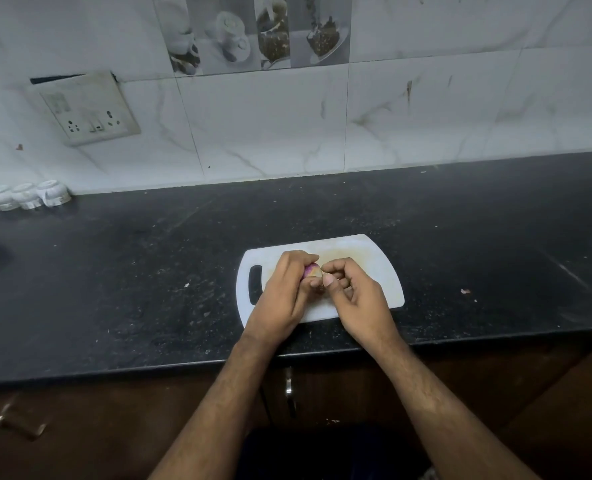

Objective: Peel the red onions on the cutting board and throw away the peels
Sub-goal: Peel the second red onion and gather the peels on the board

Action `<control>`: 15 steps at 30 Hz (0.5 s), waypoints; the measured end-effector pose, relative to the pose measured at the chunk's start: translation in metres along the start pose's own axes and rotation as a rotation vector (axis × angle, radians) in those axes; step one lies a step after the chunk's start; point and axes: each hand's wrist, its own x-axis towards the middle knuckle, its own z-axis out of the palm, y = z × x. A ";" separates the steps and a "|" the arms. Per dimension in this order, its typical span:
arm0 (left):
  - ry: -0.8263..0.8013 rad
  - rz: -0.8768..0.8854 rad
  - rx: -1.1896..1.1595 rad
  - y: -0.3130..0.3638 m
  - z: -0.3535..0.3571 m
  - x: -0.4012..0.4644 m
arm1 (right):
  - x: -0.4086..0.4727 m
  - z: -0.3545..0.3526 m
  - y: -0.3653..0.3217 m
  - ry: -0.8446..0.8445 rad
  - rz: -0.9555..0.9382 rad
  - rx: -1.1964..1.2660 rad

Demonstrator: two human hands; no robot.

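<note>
- Over board, at 6 o'clock on counter: onion gripped in left hand.
- At onion's 3 o'clock: right hand, fingertips pinching at skin.
- Risk: skin tearing into scraps under uneven pull.
- Risk: onion slipping from a loose grip onto counter.
- No bin visible.

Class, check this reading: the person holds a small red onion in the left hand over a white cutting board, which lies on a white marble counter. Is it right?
Not quite. The head view shows the counter is black; the white marble is the wall tiling behind it. The rest holds: the left hand grips the small red onion over the white cutting board.
</note>
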 end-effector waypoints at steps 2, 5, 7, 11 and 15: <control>-0.047 0.007 -0.068 0.002 0.000 0.001 | -0.001 -0.001 -0.001 0.034 -0.009 -0.008; -0.105 0.019 -0.088 0.005 0.000 0.001 | -0.001 -0.002 0.000 0.038 0.002 0.009; -0.109 0.018 -0.094 0.006 0.001 0.000 | 0.000 -0.002 0.001 0.033 0.013 0.032; -0.123 0.029 -0.094 0.006 0.000 0.000 | -0.002 -0.002 0.001 0.022 0.013 0.059; -0.089 0.022 -0.076 0.007 0.000 0.001 | -0.001 -0.001 0.002 0.022 0.028 0.063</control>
